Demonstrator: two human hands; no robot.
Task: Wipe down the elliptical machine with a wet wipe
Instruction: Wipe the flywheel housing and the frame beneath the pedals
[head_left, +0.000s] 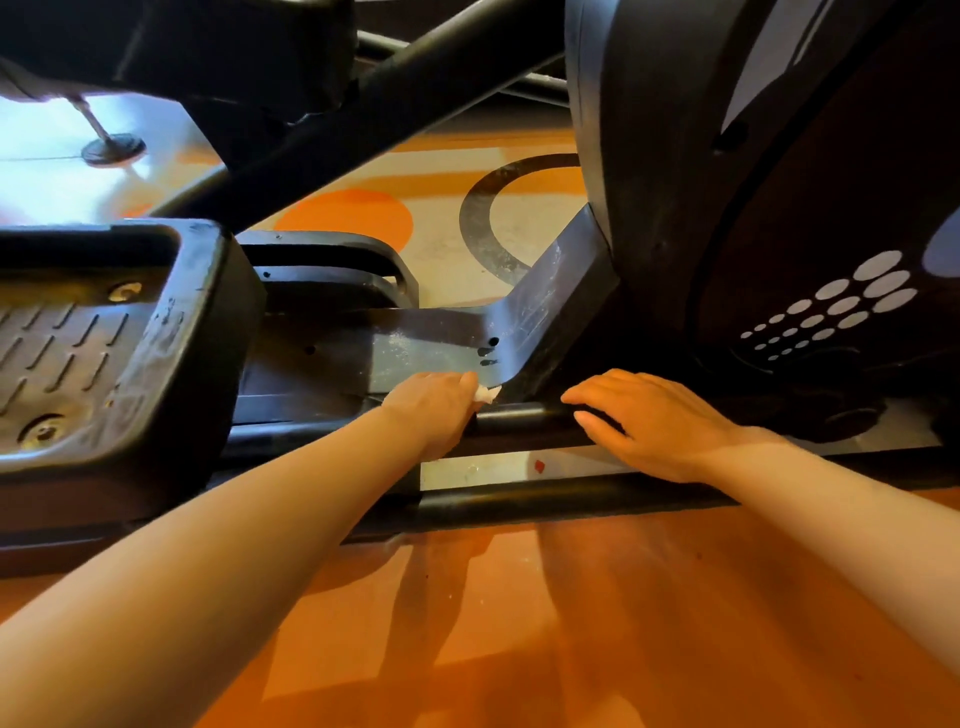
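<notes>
Wet wipe (488, 393) mostly behind fingers (457, 387)

Two bare forearms, uncovered from the lower edge of the view up to the wrists, no sleeve on either. Left hand (434, 410) ungloved, with no ring, watch or band behind the knuckles. Right hand (652, 423) likewise ungloved, fingers (597, 392) unadorned, nails short and unpainted at the tips, wrist behind them plain.
</notes>
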